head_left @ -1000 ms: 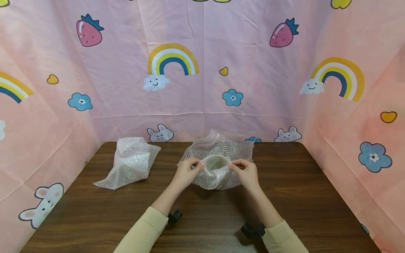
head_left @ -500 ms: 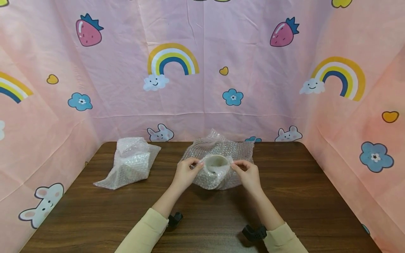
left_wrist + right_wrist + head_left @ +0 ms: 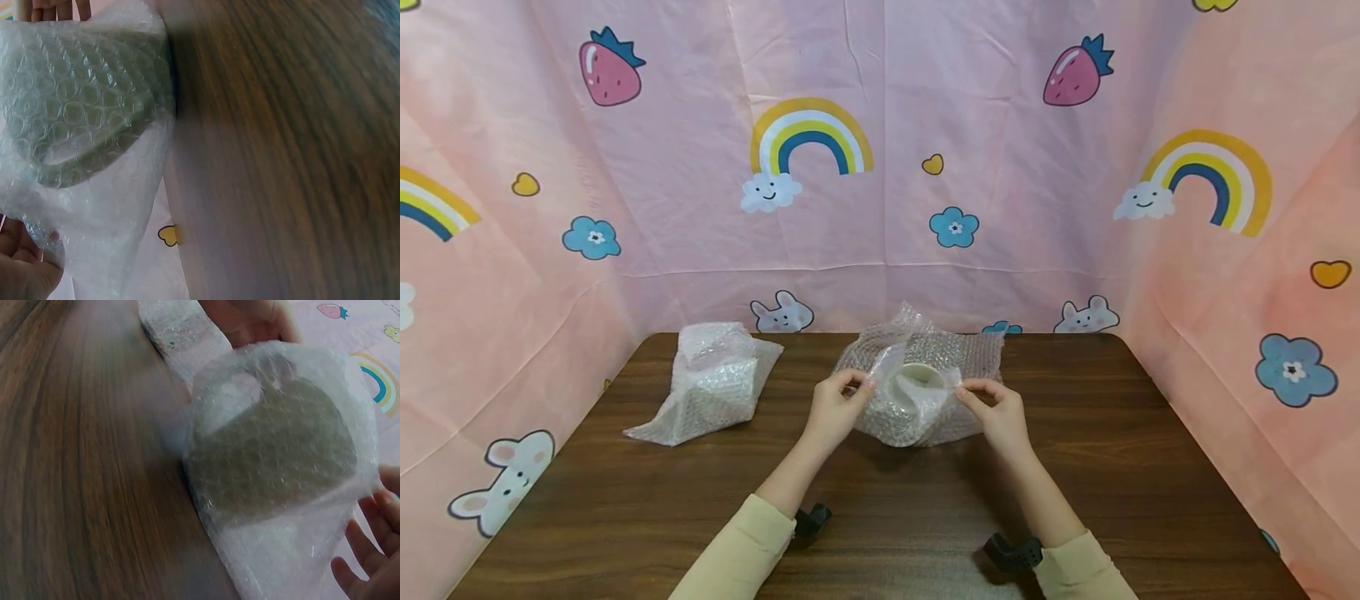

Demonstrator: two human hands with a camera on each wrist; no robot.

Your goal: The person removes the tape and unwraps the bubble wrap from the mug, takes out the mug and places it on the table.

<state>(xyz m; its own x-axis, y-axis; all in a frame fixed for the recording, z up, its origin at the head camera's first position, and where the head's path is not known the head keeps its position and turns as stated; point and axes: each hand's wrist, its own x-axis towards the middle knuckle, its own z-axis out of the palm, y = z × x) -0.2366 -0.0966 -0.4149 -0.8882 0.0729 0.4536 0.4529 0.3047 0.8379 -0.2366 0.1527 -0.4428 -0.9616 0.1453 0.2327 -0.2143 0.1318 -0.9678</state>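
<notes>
We see left hand (image 3: 838, 406) and right hand (image 3: 1002, 414) pinching bubble wrap (image 3: 891, 425) around a vessel (image 3: 919, 367) near the table's (image 3: 887, 517) far edge; backdrop lettering (image 3: 392, 305) is illegible.

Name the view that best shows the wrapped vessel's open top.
The head view: looking down on the vessel, it shows the pale rim, partly covered by bubble wrap. The left wrist view shows a curved edge through bubbles, possibly not the rim; the right wrist view, mostly the vessel's body through wrap.
</notes>
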